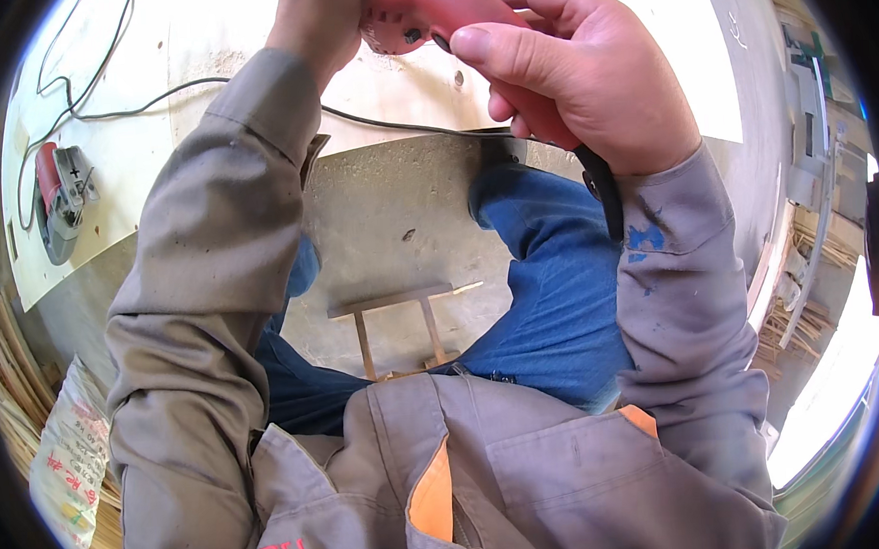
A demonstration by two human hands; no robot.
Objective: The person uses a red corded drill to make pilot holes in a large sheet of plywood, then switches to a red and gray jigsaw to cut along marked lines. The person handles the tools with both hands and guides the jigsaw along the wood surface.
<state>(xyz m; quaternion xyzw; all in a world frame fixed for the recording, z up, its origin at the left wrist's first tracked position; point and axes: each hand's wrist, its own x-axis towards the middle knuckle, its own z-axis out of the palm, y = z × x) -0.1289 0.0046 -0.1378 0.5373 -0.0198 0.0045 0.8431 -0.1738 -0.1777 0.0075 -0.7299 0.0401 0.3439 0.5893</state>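
A red corded power tool [428, 15] is at the upper edge of the head view, its front end cut off, so its exact kind does not show. My right hand [588, 72] is closed around its handle, with the thumb near a black switch on the housing. From the handle's rear end, a black cord sleeve [608, 203] runs down beside my right cuff. My left hand [320, 20] is up against the tool's other side. Its fingers are out of view beyond the upper edge.
Pale boards [194, 50] lie in front of me, crossed by a black cord [153, 107]. On their left part rests a red and grey power tool [61, 203]. A small wooden frame [392, 301] is between my legs. Wood strips [805, 322] and a printed white sack [70, 457] are at the sides.
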